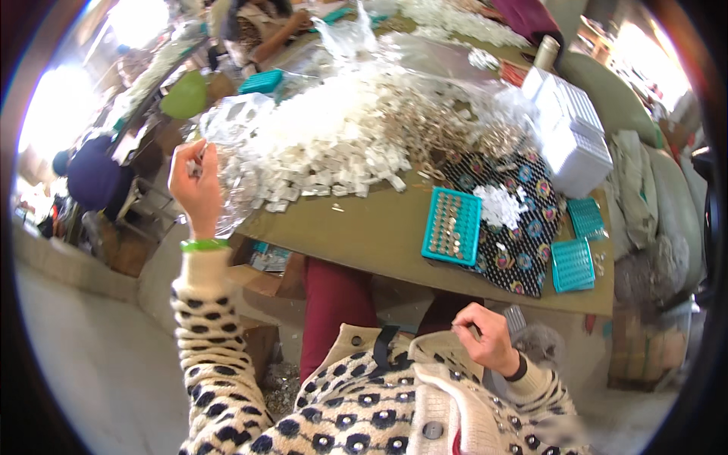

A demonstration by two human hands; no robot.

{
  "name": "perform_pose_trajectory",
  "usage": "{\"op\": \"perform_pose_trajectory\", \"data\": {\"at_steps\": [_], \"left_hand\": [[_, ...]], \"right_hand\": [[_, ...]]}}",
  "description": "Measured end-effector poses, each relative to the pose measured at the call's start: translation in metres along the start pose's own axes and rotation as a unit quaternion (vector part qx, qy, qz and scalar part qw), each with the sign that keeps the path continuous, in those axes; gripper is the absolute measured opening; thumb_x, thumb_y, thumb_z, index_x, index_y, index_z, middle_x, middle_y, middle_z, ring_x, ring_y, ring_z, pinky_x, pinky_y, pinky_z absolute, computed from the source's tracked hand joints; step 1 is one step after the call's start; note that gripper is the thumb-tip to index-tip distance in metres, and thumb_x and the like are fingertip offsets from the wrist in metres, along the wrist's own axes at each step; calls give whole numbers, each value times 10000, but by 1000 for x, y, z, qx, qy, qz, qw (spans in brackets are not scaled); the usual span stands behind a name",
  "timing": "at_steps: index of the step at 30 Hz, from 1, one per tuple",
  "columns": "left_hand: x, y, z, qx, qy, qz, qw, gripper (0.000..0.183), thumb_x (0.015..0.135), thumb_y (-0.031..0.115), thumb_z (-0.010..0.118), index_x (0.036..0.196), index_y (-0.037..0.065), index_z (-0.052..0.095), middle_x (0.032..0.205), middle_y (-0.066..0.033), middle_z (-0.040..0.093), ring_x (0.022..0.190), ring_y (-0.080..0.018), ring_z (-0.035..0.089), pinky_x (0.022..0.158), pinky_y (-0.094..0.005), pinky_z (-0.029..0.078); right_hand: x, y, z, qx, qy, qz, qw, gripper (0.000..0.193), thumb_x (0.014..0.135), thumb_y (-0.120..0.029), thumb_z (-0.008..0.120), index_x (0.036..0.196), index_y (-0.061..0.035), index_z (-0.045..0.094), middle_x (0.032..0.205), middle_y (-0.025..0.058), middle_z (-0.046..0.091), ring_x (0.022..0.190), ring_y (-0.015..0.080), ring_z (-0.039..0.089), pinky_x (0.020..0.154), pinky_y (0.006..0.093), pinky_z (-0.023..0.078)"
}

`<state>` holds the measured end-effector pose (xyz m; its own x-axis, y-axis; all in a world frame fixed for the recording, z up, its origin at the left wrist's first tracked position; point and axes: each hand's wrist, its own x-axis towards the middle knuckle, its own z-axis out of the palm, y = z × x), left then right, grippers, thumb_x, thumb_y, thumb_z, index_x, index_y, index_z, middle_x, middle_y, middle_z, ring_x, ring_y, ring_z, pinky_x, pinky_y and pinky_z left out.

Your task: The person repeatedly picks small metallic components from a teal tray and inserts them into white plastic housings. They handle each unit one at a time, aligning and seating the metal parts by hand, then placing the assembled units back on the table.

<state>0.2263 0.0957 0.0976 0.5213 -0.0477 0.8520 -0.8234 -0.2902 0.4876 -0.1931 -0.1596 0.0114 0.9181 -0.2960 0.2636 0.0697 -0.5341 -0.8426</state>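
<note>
My left hand (197,186) is raised by the left edge of the table, its fingers curled in closely. Whatever it may pinch is too small to make out. Beside it, clear plastic film (235,182) borders a large heap of small white pieces (334,136). Low in front of my body, apart from the table, my right hand (489,337) is closed with thumb and fingertips together; anything between them is hidden. A teal tray (476,220) holding rows of small round metal pieces (446,227) lies on the table, partly over a dark patterned cloth (523,262).
Small white bits (500,206) lie on the cloth. Teal trays (572,265) sit at the right edge, below a white box (569,129). Metal pieces (432,125) are heaped mid-table. Across the table a person (262,34) sits near another teal tray (261,82). A cardboard box (262,277) stands below.
</note>
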Motion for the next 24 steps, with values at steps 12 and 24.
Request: {"op": "perform_pose_trajectory", "data": {"at_steps": [12,24], "left_hand": [[-77,41,31,-89,-183,-94,975,45,881,36,675,918,14,688,857,-77,711,712,-114,644,630,-234,514],[-186,114,109,-332,-250,-237,878,208,949,48,586,751,2,540,612,-24,536,510,-84,490,472,-224,380]], "right_hand": [[109,2,-19,-79,-16,-48,996,62,865,-34,622,808,-14,604,759,99,620,666,213,624,599,298,485],[253,84,-3,-381,18,-112,918,100,840,-104,662,857,-23,605,894,111,537,783,305,624,649,383,518]]}}
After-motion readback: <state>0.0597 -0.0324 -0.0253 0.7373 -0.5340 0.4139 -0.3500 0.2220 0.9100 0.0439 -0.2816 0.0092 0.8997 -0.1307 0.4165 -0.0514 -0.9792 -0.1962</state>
